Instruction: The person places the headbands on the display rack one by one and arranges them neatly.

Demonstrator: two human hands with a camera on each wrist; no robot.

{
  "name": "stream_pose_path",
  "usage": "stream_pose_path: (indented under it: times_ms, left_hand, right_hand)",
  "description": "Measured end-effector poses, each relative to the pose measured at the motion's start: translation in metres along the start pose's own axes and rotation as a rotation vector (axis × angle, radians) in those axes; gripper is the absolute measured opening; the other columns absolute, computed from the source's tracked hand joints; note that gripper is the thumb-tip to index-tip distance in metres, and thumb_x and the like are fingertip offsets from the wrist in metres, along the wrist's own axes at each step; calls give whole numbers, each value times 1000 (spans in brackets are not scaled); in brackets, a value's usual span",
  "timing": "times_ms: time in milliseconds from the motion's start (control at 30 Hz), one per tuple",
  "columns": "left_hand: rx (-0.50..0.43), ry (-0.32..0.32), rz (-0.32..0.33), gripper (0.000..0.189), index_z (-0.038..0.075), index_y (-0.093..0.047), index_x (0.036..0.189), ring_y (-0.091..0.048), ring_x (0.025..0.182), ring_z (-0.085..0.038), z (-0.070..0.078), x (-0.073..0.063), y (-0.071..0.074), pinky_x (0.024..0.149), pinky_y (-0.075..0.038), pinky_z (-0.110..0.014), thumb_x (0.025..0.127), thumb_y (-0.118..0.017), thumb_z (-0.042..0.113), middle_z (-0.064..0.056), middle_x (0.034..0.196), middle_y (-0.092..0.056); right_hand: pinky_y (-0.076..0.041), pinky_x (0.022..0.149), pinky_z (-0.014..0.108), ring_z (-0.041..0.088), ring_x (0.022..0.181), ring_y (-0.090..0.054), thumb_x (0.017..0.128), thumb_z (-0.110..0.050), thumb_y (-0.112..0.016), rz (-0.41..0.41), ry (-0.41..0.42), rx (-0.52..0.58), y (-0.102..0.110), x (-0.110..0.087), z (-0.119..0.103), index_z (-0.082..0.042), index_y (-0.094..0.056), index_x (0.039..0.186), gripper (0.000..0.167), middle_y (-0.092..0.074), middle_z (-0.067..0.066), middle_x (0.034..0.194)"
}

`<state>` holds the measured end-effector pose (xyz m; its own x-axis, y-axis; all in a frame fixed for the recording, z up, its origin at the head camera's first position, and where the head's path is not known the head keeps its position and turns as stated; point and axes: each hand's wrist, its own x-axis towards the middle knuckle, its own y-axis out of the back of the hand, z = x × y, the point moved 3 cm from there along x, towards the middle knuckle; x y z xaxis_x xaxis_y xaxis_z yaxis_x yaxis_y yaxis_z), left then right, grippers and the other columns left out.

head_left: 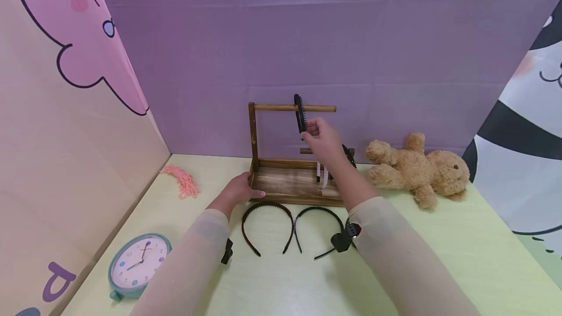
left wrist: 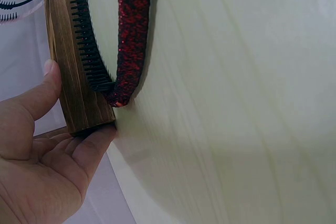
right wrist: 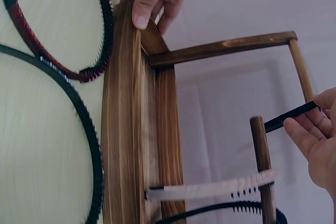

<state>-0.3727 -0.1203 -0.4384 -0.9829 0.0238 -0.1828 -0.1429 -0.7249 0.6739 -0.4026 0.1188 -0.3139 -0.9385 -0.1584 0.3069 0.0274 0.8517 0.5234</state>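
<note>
At the upper bar of a wooden rack [head_left: 252, 133], my right hand [head_left: 324, 141] pinches a black toothed headband [head_left: 300, 113]; its band lies across the bar. My left hand [head_left: 238, 190] grips the left end of the rack's tray. In the left wrist view, the thumb lies on one side of the wood and the fingers curl under its corner. Below the raised hand, a pale headband [right wrist: 215, 188] and a dark headband [right wrist: 210, 211] hang on the lower bar [right wrist: 261, 150]. My right forearm partly hides these in the head view.
In front of the rack lie a red glittery headband [left wrist: 134, 30] and a black headband [head_left: 318, 208]; another is mostly behind my right sleeve. A teal clock [head_left: 140, 262] and pink yarn [head_left: 184, 182] sit left, a teddy bear [head_left: 410, 165] right. A purple backdrop [head_left: 329, 38] stands behind.
</note>
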Motion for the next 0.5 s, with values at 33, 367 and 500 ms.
stream_pose_path:
  times_ms: [33,367,500]
  left_hand:
    - [-1,-1,0,89,6,-26,155,-33,144,-36,0,0,0,116,-31,-51,86,-77,30,-17,156,-36]
    - [3,-9,1,89,5,-26,155,-35,142,-37,0,-2,2,115,-32,-51,86,-77,30,-18,154,-38]
    - [4,-14,-4,87,5,-27,154,-36,142,-37,2,-5,2,115,-33,-51,87,-76,31,-18,154,-39]
  right_hand:
    - [-52,90,42,26,113,-60,99,-23,-58,-5,0,3,-3,1,-1,-8,-52,129,34,-59,10,121]
    - [-54,88,39,24,108,-61,98,-20,-61,-35,32,-2,-32,11,-18,-7,-54,128,33,-62,10,116]
    - [-54,89,40,25,108,-62,97,-19,-62,-49,45,-24,-43,13,-26,-6,-55,126,32,-63,11,115]
